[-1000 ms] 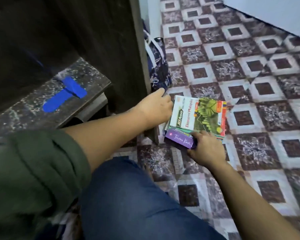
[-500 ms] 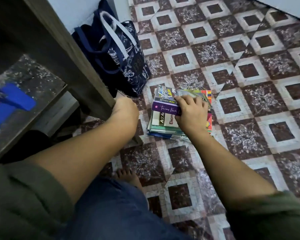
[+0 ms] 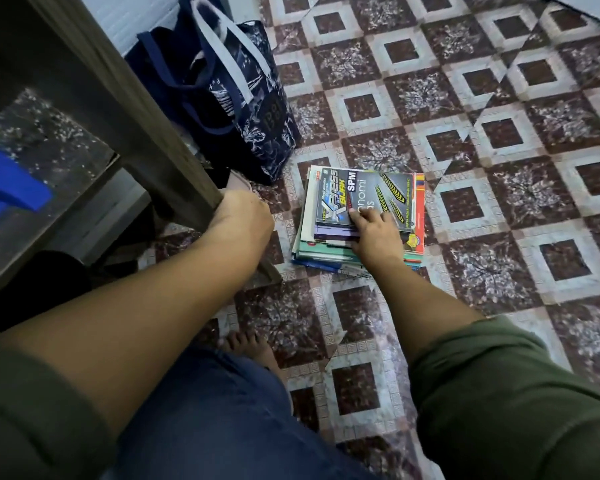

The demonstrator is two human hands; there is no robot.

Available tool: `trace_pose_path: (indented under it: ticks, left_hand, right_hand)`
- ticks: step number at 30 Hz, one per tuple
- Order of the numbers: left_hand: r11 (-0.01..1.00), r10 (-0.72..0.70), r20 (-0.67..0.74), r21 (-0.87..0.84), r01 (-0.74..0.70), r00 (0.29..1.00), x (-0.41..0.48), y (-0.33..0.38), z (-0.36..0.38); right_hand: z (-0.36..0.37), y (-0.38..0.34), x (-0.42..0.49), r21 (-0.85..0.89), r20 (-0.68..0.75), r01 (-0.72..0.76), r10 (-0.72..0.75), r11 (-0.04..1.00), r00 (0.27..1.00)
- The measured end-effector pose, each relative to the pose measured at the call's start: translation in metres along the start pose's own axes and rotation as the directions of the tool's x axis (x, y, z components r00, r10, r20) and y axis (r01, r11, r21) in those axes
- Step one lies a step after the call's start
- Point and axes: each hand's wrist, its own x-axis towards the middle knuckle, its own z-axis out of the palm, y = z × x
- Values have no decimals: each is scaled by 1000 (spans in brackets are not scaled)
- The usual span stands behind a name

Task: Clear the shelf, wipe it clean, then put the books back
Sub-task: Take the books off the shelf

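One stack of books [image 3: 388, 188] — centre frame.
My right hand [image 3: 378, 233] rests on top, fingers loosely apart; left hand [image 3: 241, 216] at the shelf panel [image 3: 118, 98], fingers hidden — can't tell.

Both arms reached forward and down, forearms bare. The left hand [image 3: 241, 218] was back-up with knuckles toward the camera; its fingers were hidden past them, so grip was unclear. The right hand [image 3: 374, 233] lay palm-down, fingers [image 3: 355, 216] extended and slightly spread on the top book [image 3: 354, 192], thumb out of sight.
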Motion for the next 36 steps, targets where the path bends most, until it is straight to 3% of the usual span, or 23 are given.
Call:
trace_pose_path:
  ticks: [4,7,9,11,14,17,20,23,29,31,36]
  left_hand:
    - [970,239,-192,-2,-244,952,-16,0,16]
    - [909,377,-485,29,-416,789,-43,-7,43]
    - [910,236,-639,-118,-397,732,-72,-22,61]
    - [899,-15,-650,-341,-274,759,-105,-37,88]
    - [755,-414,-474,-655,3,777,-172,-65,133]
    - [528,-681,-247,-818,228,689,-249,-89,183]
    - [352,-834,-86,-843,406,545,-324,-108,225]
    - [210,-935,-11,-823,527,356,-398,-128,249]
    - [-31,-998,64,-741,670,25,-506,-131,285]
    - [-103,-989,145,-695,712,-1,-521,-124,299]
    - [-72,-974,202,-716,694,108,-531,-123,325]
  right_hand:
    - [-32,-23,-12,-26,223,6,0,1000,975]
    - [-66,-57,-41,7,278,94,-92,996,956]
    - [-89,-86,-67,59,260,197,-206,979,943]
    - [-113,-118,-91,96,216,315,-329,944,919]
    - [-147,-172,-122,121,125,478,-491,870,862]
    - [-174,-236,-154,125,65,647,-657,752,751]
    - [-191,-304,-195,133,19,799,-807,587,590]
    - [-198,-368,-230,98,13,895,-900,436,437]
    - [-196,-474,-287,64,-1,972,-974,226,227]
    - [-193,-501,-299,59,7,981,-983,183,183]
    - [-189,-559,-321,42,-51,994,-993,104,106]
